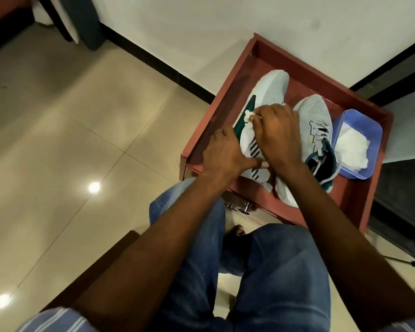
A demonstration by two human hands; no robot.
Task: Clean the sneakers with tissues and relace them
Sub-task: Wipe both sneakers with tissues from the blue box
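**Q:** Head view: what do the hands hold?

**A:** The left hand (223,155) grips the tilted grey sneaker (266,92), fingers curled round its sole edge and thumb across the striped side. The right hand (279,135) pinches a crumpled tissue (247,115) against the green side panel. The sneaker rests in a red-brown tray (237,75), toe toward the wall.

**Q:** How far along is the work?

**A:** Probably early: wiping is under way on this first shoe. The second sneaker (318,116) stands just beside it with its laces (319,130) threaded, and seems untouched. Spare tissues (352,149) lie in the purple basket (355,113). Whether the held shoe has its laces cannot be told. Relacing remains.
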